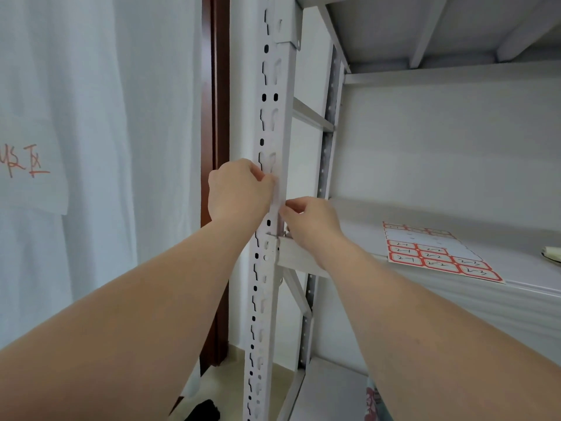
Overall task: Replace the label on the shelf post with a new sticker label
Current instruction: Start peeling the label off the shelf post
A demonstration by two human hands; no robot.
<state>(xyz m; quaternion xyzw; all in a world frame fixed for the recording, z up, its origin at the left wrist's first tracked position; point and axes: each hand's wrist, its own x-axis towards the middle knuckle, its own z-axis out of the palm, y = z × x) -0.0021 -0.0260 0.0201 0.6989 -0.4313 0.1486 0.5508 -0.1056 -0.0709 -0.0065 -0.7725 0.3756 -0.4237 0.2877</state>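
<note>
The white metal shelving rack stands in a corner, next to a dark brown wooden door frame [217, 147] and a white curtain [136, 117]. A white sheet with red handwriting [27, 165] hangs in front of the curtain. The floor below is pale beige.

The middle grey-white shelf [531, 268] carries a sticker sheet with red-bordered labels [437, 253], which lies flat and well apart from the hands. A small pale object [552, 253] is cut off by the right edge of the view.

The white slotted shelf post [270, 101] runs vertically. A narrow white label strip [277, 199] lies against the post's front corner, just above the shelf bracket. Its long axis is vertical, parallel to the post.

The left hand [239, 189] is curled, with fingertips pinching the upper end of the strip. The right hand [312, 220] pinches the lower end between thumb and forefinger. The two hands are close together but not touching. Any print on the strip cannot be read.
</note>
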